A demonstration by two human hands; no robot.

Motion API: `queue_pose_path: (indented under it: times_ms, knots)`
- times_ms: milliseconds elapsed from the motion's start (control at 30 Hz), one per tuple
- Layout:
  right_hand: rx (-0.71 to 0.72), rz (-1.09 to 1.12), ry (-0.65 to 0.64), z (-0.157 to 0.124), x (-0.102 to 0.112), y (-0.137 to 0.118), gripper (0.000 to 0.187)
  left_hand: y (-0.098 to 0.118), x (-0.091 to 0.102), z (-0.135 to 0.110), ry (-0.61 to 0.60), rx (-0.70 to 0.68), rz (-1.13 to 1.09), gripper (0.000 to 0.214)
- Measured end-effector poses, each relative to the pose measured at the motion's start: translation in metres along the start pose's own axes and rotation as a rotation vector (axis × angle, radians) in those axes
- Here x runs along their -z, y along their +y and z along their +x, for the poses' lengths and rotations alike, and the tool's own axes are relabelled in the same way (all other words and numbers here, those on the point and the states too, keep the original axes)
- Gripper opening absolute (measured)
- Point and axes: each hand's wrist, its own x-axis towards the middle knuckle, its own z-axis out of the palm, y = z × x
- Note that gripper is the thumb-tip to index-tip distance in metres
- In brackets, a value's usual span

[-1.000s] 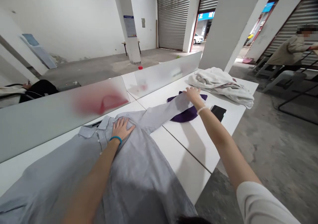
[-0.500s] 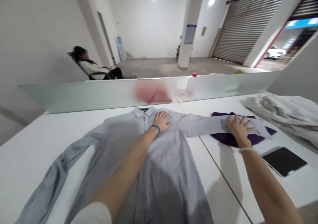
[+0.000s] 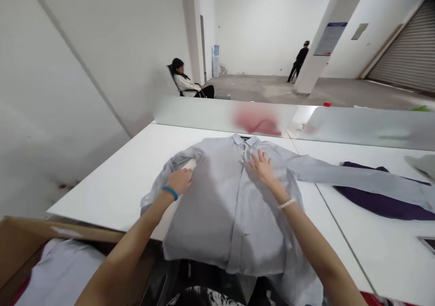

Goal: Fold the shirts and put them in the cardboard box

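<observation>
A light grey long-sleeved shirt [image 3: 217,206] lies front up on the white table, its collar at the far side and its hem hanging over the near edge. Along its left side, by the armpit, my left hand [image 3: 181,181] has its fingers curled on the fabric edge; the fingertips are partly hidden. My right hand [image 3: 262,167] rests with fingers spread on the chest, just right of the button placket. The left sleeve is bent down beside the body, while the right one stretches out over a dark purple cloth [image 3: 377,203].
A cardboard box [image 3: 20,233] holding light grey cloth stands at the near left, below the table [image 3: 112,174]. A frosted divider [image 3: 200,114] runs along the far edge. Beyond it, a person [image 3: 185,80] sits in a chair and another person [image 3: 299,61] stands by a pillar.
My view has swung left and down. My left hand moved from the chest to the shirt's left side. My right hand went from the outstretched sleeve to the chest.
</observation>
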Motion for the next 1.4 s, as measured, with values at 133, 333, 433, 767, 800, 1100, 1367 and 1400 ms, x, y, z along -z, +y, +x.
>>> queue_pose_path:
  times_ms: [133,333,433,767,800,1100,1367,1400]
  knots:
    - [-0.024,0.054,-0.139,0.008,-0.036,-0.064,0.055,-0.042,0.015,-0.094,-0.030,0.397,0.305,0.069]
    - [-0.054,-0.074,-0.163,0.005,-0.067,-0.080,0.060,-0.099,0.047,-0.109,-0.075,0.465,0.102,0.043]
    - [-0.053,-0.094,-0.151,0.004,-0.069,-0.078,0.059,-0.139,0.099,-0.090,0.132,0.441,0.170,0.042]
    - [-0.060,-0.085,-0.133,0.004,-0.070,-0.078,0.058,-0.207,0.104,-0.119,-0.241,0.483,0.077,0.038]
    - [-0.059,-0.083,-0.134,0.004,-0.070,-0.077,0.058,-0.211,0.099,-0.123,-0.192,0.535,0.002,0.040]
    - [-0.066,-0.077,-0.128,0.005,-0.073,-0.075,0.058,-0.217,0.093,-0.099,0.411,0.837,-0.481,0.027]
    - [-0.073,-0.071,-0.159,0.006,-0.071,-0.074,0.060,-0.242,0.100,-0.028,0.800,0.752,-0.795,0.021]
    - [-0.077,-0.070,-0.160,0.006,-0.071,-0.075,0.059,-0.243,0.099,-0.019,0.804,0.726,-0.849,0.021]
